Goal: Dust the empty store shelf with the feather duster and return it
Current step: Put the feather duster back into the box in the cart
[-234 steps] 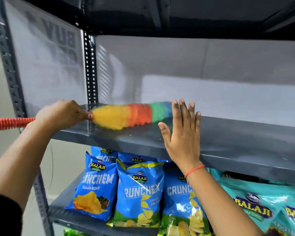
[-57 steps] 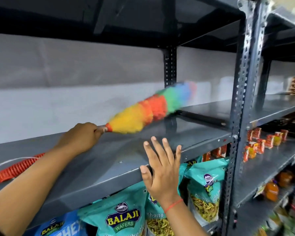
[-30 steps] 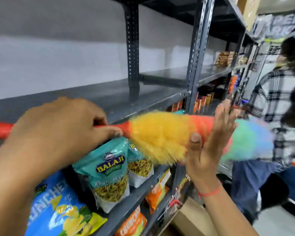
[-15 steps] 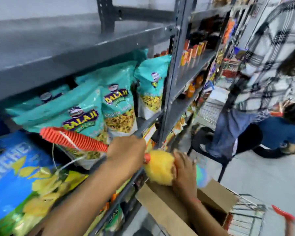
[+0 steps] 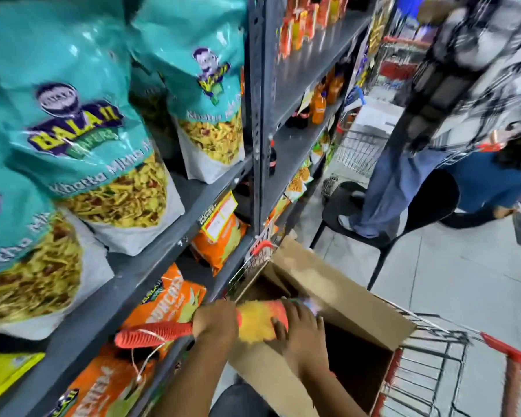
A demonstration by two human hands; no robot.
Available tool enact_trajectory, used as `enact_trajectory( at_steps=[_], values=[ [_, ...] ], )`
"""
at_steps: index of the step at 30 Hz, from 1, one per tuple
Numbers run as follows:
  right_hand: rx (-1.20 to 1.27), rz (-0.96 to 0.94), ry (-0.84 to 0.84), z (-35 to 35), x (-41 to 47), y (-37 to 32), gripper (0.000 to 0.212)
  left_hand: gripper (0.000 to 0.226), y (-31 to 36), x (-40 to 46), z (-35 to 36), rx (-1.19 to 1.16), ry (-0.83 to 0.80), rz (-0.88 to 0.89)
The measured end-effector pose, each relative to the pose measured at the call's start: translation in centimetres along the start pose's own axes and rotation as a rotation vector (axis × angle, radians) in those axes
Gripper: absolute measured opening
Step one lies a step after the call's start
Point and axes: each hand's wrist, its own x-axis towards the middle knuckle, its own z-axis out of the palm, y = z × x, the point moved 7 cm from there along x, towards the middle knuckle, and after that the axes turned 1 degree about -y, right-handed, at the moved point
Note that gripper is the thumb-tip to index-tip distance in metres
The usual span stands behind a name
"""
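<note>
Left hand [image 5: 214,322] grips the ribbed orange handle of the fluffy yellow-and-orange feather duster [image 5: 257,323]; right hand [image 5: 301,332] fingers close around its head above the open brown cardboard box [image 5: 352,311] in the wire trolley [image 5: 439,356].

Feather duster held over an open cardboard box in a shopping cart

The left hand [image 5: 214,322] closes around the ribbed orange handle [image 5: 151,334] of the feather duster [image 5: 257,322], while the right hand [image 5: 301,329] presses on its yellow fluff above the open cardboard box [image 5: 343,299], which sits in a wire shopping cart [image 5: 433,371] with red trim. To the left, grey shelves [image 5: 151,266] carry teal snack bags [image 5: 82,124] and, lower down, orange snack bags [image 5: 169,299]. Further along the aisle a person in a checked shirt [image 5: 475,70] stands on a black chair [image 5: 370,218].
</note>
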Motion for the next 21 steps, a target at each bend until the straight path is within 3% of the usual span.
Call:
enact_trajectory(
  at_steps=[8, 12, 17, 21],
  values=[
    [0.055, 0.017, -0.037, 6.5, 4.9, 2.5, 0.052, 0.037, 2.6, 9.4, 6.5, -0.014, -0.062, -0.076],
    [0.102, 0.093, -0.055, 8.8, 5.8, 4.2, 0.058, 0.038, 3.1, 12.3, 7.5, 0.008, 0.004, -0.053],
    [0.069, 0.106, -0.118, 10.8, 5.7, 5.3, 0.081, 0.037, 1.6, 15.5, 9.9, 0.066, -0.058, -0.084],
    [0.1, 0.138, -0.076, 11.6, 5.3, 5.9, 0.075, 0.031, -0.3, 16.3, 10.3, 0.119, -0.004, -0.078]
  ],
)
